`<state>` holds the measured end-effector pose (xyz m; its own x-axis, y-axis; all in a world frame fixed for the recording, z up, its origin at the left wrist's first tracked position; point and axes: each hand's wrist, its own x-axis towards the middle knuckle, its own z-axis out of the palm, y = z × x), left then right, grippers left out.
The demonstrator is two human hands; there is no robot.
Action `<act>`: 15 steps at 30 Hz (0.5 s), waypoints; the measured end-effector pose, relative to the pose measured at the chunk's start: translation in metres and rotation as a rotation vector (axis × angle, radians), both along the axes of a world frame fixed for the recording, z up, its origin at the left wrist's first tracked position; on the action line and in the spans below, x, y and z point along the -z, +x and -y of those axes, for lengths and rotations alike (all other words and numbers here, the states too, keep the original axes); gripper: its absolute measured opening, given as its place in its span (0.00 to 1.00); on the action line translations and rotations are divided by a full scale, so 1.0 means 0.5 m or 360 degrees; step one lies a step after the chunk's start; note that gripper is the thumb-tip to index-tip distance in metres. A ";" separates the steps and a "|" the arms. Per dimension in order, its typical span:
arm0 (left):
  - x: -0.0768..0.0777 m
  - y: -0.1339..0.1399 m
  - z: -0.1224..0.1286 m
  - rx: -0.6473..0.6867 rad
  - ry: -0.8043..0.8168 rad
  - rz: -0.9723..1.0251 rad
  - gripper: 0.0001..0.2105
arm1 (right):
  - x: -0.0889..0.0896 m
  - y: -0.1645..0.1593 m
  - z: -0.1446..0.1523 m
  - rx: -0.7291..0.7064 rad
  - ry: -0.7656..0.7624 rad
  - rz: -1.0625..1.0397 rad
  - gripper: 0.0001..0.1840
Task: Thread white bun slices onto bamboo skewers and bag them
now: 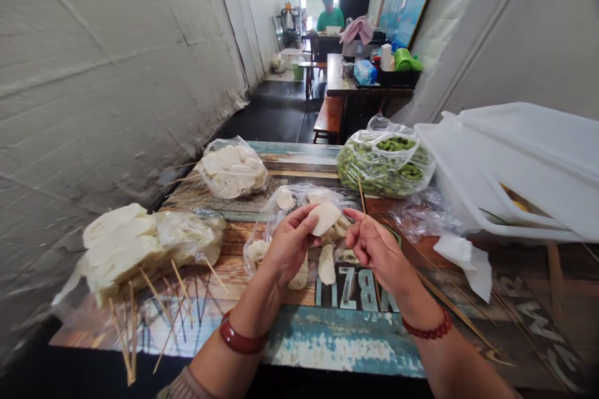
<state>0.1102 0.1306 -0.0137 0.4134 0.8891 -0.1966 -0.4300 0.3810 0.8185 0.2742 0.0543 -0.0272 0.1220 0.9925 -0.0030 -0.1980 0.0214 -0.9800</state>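
My left hand (291, 243) pinches a flat pale slice (326, 218) with rounded edges between thumb and fingers; I cannot tell which food it is. To its right, my right hand (377, 249) is curled round a thin bamboo skewer (361, 194), whose upper end points away from me. The right index finger reaches close to the slice. Beneath both hands lies an open clear plastic bag (266, 215) with more such slices. One loose slice (326, 265) rests on the tabletop just in front of the bag.
Skewered pale sheets (122, 243) in plastic lie at left, sticks toward me. Behind are a bag of white pieces (234, 168) and a bag of green pods (386, 162). White plastic bins (515, 168) stand right, near crumpled tissue (468, 262) and loose skewers (456, 315). A person (330, 17) sits far back.
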 end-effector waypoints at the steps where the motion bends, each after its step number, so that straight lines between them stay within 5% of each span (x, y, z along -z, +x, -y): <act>1: 0.000 -0.005 -0.004 -0.0020 -0.0067 0.0055 0.20 | -0.002 0.000 0.005 -0.0016 0.0009 0.0079 0.26; 9: -0.001 -0.035 -0.025 -0.0091 -0.0258 0.0319 0.12 | -0.015 -0.019 0.031 -0.0155 0.0062 0.0421 0.31; 15: 0.000 -0.036 -0.022 -0.0102 -0.0191 0.0276 0.18 | -0.001 -0.023 0.034 -0.0308 0.0057 0.0618 0.25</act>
<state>0.0921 0.1416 -0.0136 0.3938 0.8890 -0.2336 -0.5869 0.4388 0.6804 0.2628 0.0373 -0.0270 -0.0811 0.9958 0.0414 0.1812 0.0556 -0.9819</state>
